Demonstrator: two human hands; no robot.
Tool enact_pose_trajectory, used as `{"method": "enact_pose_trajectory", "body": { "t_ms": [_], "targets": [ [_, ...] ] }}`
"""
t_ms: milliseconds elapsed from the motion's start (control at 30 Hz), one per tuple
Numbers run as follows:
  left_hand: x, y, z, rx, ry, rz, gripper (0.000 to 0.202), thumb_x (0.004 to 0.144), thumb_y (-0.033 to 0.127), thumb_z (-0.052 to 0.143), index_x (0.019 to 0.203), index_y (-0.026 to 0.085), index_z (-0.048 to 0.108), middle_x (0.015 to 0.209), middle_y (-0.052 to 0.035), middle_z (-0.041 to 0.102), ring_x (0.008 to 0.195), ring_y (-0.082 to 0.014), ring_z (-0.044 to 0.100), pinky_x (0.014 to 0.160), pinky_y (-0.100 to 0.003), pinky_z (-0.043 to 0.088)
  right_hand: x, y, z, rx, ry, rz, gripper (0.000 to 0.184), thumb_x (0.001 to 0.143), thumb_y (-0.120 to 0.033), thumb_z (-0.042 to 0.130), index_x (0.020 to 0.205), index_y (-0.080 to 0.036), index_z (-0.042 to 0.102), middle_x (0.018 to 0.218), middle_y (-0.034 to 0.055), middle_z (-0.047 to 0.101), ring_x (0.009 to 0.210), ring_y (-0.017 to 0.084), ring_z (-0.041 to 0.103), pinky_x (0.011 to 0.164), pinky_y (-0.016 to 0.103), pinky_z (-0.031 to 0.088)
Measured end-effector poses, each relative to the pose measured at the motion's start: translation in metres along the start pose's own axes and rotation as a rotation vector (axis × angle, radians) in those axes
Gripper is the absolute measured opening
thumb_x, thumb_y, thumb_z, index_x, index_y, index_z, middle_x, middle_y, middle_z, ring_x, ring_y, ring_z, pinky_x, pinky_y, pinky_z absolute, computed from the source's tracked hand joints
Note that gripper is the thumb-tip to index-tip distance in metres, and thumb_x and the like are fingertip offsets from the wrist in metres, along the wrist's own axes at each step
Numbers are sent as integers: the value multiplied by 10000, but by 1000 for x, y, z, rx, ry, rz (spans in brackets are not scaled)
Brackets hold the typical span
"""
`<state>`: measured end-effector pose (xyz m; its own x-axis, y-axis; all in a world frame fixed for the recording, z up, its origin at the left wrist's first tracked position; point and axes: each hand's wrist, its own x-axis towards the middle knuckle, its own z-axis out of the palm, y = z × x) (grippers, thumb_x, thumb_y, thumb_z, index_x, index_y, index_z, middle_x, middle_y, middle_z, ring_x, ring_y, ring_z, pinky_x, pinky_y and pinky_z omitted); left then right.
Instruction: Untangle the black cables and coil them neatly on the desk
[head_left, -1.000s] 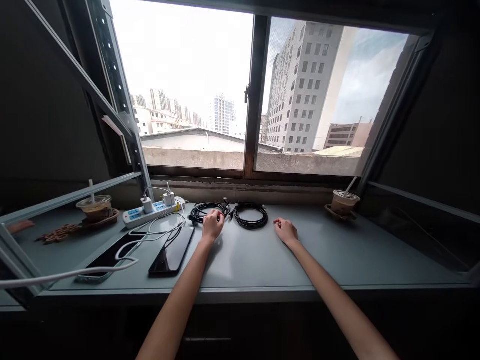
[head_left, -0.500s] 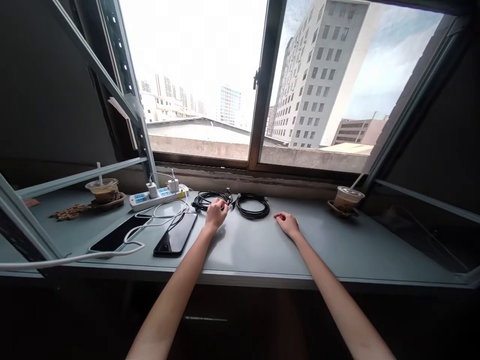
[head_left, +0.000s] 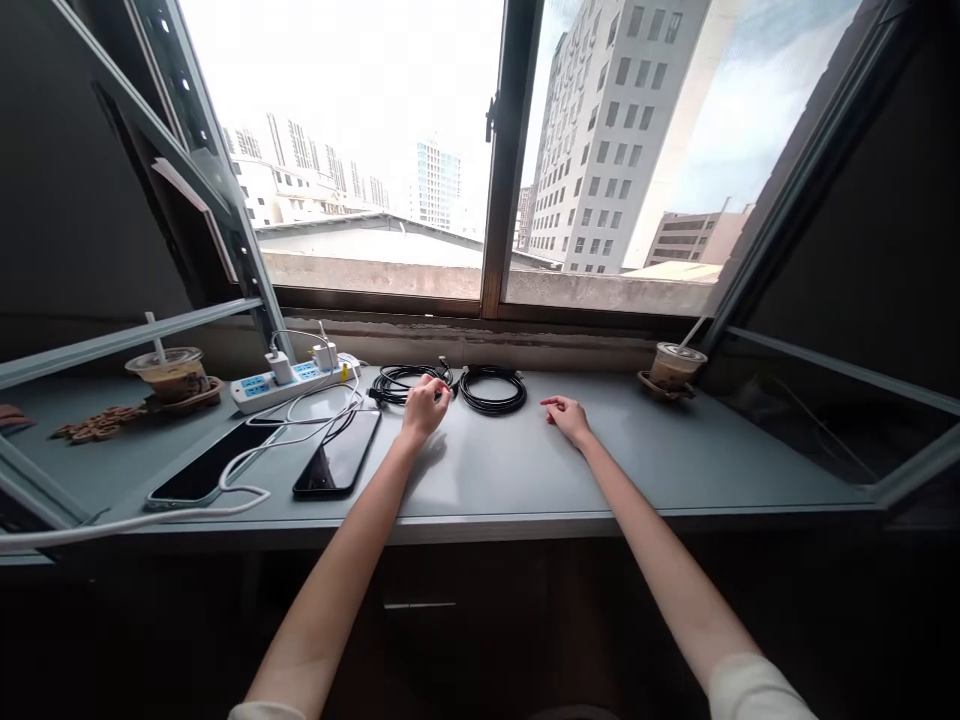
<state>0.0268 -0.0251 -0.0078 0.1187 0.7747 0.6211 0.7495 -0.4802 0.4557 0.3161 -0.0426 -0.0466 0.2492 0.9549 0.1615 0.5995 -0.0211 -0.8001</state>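
Note:
My left hand [head_left: 426, 408] is just in front of a coiled black cable [head_left: 390, 383], partly covering its right side. Its fingers are curled in and I see nothing held. A second black cable coil [head_left: 493, 390], rounder and neater, lies between my two hands. To its right my right hand [head_left: 568, 420] is held low at the desk, index finger stretched toward the coil, the other fingers loosely bent, with nothing in it. A dark phone [head_left: 341, 455] lies left of my left forearm.
A second phone [head_left: 214, 462] lies farther left, under a white cable [head_left: 238, 478]. Behind it is a power strip [head_left: 296, 383] with white chargers. Iced drinks stand at left [head_left: 169, 372] and right [head_left: 675, 366]; small brown pieces [head_left: 97, 424] lie at far left.
The view has tilted and shifted, so the desk shows slightly higher and farther left. My right index finger has stretched out. My left hand stays by the cable coil, and both coils lie as before.

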Motion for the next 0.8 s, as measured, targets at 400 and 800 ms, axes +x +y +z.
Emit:
{"method": "enact_pose_trajectory", "body": {
  "t_ms": [400,800],
  "targets": [
    [-1,9,6,-7,-14,107,178,813,215,450,763,167,614,827,-41,543,703,-145,523,697,-282,422,-16,-12,-2,-82,-23,-110,202,788,-276,499,889,-200,656,568,-28,583,633,124,563,625,249,397],
    [1,5,7,-4,-8,86,165,781,213,474,742,163,626,840,-47,542,718,-151,528,716,-282,423,-4,2,-5,-115,-19,-160,278,716,-279,453,877,-212,670,508,-33,547,558,121,518,604,232,378]
  ]
}}
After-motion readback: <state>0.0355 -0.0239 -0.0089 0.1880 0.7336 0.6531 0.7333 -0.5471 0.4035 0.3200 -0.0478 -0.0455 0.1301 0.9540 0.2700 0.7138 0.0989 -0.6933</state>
